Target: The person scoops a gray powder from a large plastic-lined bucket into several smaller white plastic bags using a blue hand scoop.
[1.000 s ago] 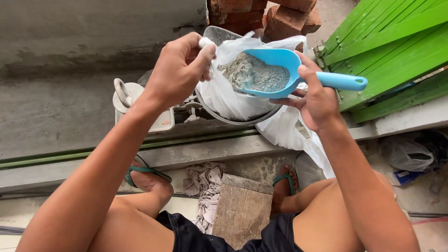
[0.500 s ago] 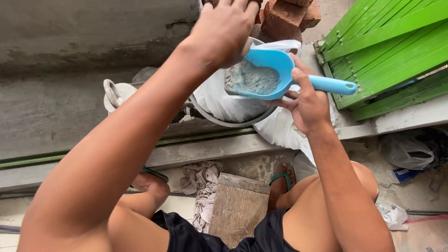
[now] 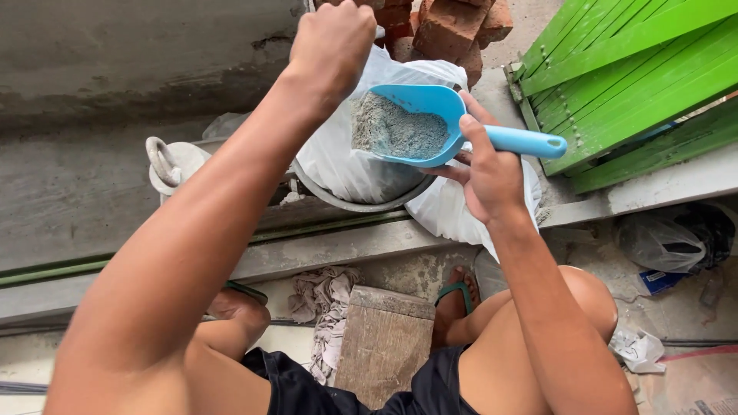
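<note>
Scoop [image 3: 419, 123], blue plastic, sits in your right hand [image 3: 488, 173], fingers wrapped round the handle just behind the bowl, thumb on top. The handle points right, toward the green slatted panels [image 3: 630, 69]. The bowl is roughly level and holds grey powder [image 3: 400, 132], heaped toward its open front lip.

Position: scoop is held in the air above the white plastic bag [image 3: 346, 157], which lines a round grey basin [image 3: 361, 201]. The basin rests on the concrete ledge [image 3: 323, 250] in front of you. More white bag material hangs down over the ledge just below your right hand.

Your left hand [image 3: 330, 46] is raised above and to the left of the scoop, clenched into a fist. Part of the white bag shows right beside the knuckles; you cannot tell from this view whether the fist grips it.

Surroundings: red bricks [image 3: 450, 27] stacked beyond the bag. A white container with a loop handle [image 3: 171, 163] stands on the ledge to the left of the basin. Below the ledge, a wooden block [image 3: 384, 338] lies between your knees, a crumpled cloth [image 3: 327, 307] just beside it. Your feet are in green-strapped sandals [image 3: 455, 290].
</note>
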